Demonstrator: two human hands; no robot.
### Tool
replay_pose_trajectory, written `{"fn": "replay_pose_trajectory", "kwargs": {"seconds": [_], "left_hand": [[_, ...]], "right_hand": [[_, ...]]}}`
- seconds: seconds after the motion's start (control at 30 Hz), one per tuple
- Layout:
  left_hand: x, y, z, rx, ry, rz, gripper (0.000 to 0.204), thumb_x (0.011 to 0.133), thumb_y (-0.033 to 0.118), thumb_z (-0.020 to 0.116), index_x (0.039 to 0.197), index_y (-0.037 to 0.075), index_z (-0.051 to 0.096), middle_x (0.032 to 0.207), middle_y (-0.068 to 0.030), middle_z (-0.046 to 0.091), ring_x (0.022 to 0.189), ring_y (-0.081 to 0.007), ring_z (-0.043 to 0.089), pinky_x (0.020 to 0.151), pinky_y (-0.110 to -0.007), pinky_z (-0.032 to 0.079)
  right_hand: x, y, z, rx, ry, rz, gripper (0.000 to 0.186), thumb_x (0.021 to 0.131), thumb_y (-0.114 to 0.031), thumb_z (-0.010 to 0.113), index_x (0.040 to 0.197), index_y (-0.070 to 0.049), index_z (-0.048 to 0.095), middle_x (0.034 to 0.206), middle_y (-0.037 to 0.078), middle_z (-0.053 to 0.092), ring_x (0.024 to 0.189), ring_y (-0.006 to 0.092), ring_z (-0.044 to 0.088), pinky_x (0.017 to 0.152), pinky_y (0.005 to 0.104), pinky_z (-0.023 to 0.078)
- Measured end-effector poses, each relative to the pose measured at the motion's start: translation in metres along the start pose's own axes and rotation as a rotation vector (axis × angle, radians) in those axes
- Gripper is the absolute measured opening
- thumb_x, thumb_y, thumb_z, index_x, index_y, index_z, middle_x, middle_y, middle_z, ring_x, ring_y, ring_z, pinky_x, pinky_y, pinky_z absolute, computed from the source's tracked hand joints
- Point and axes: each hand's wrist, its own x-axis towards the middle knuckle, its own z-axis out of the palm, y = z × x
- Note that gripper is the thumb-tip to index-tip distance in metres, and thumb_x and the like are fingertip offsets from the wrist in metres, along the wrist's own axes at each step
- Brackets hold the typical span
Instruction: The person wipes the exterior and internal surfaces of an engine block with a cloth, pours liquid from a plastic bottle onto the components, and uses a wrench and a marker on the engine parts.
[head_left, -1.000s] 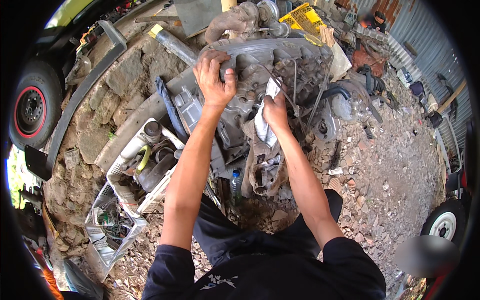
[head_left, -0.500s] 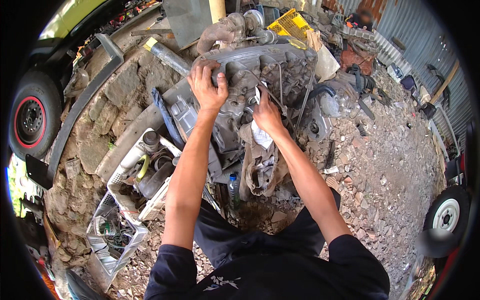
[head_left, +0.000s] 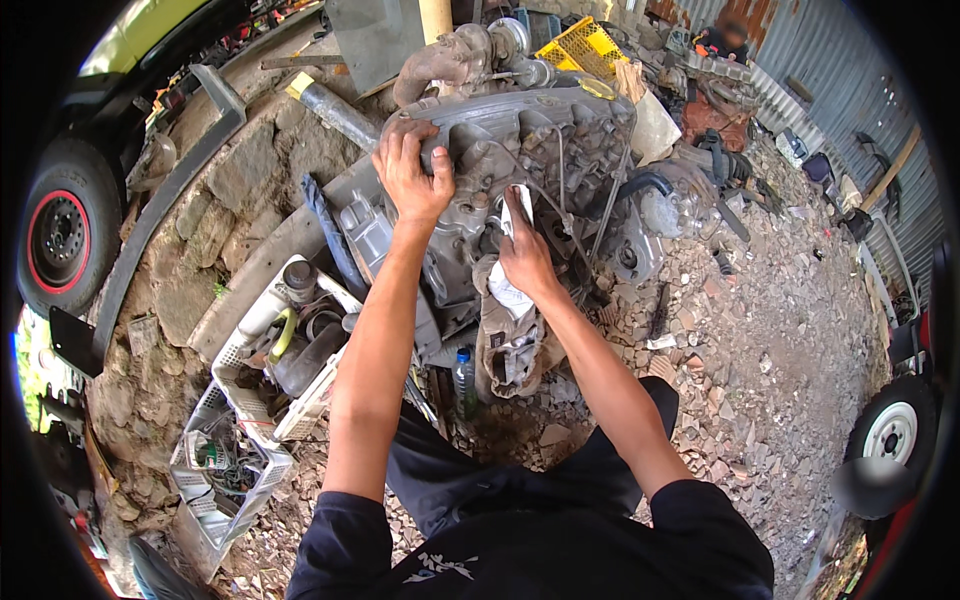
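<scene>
A large grey engine block (head_left: 560,140) lies on rubble in front of me, with hoses and wires across it. My left hand (head_left: 410,175) rests spread on its upper left side, fingers curled over the casing edge. My right hand (head_left: 525,258) is closed on a white rag (head_left: 510,290) and presses it against the engine's middle. A dirty cloth (head_left: 510,350) hangs below that hand.
White plastic crates (head_left: 235,440) with parts and wires sit at my lower left. A small bottle (head_left: 464,372) stands near my knees. A red-rimmed wheel (head_left: 62,235) is far left, another wheel (head_left: 892,432) far right. A yellow crate (head_left: 585,45) and corrugated fence are behind.
My right hand with the rag has slid down and toward the engine's middle. My left hand stays on the casing. The view has shifted closer.
</scene>
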Motion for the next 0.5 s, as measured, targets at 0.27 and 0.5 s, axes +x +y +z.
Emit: {"fn": "replay_pose_trajectory", "kwargs": {"seconds": [0.27,0.5], "left_hand": [[0.001,-0.004,0.002,-0.001,-0.006,0.029,0.032,0.093,0.037,0.052,0.099,0.007,0.063,0.108,-0.0105,0.065,0.111,-0.0326,0.058,0.096,-0.043,0.037],[-0.001,-0.006,0.000,0.026,-0.016,0.026,0.033,0.094,0.038,0.052,0.098,0.007,0.063,0.107,-0.0107,0.065,0.110,-0.0325,0.058,0.096,-0.043,0.038]], "right_hand": [[-0.004,0.012,0.007,0.088,0.092,0.139,0.068,0.089,-0.006,0.046,0.154,-0.002,0.024,0.133,0.031,0.054,0.107,0.0473,0.061,0.091,0.0481,0.050],[-0.007,0.014,-0.019,-0.072,0.005,0.145,0.049,0.090,-0.010,0.049,0.137,0.002,0.048,0.086,0.033,0.065,0.082,0.0469,0.067,0.076,0.0508,0.052]]}}
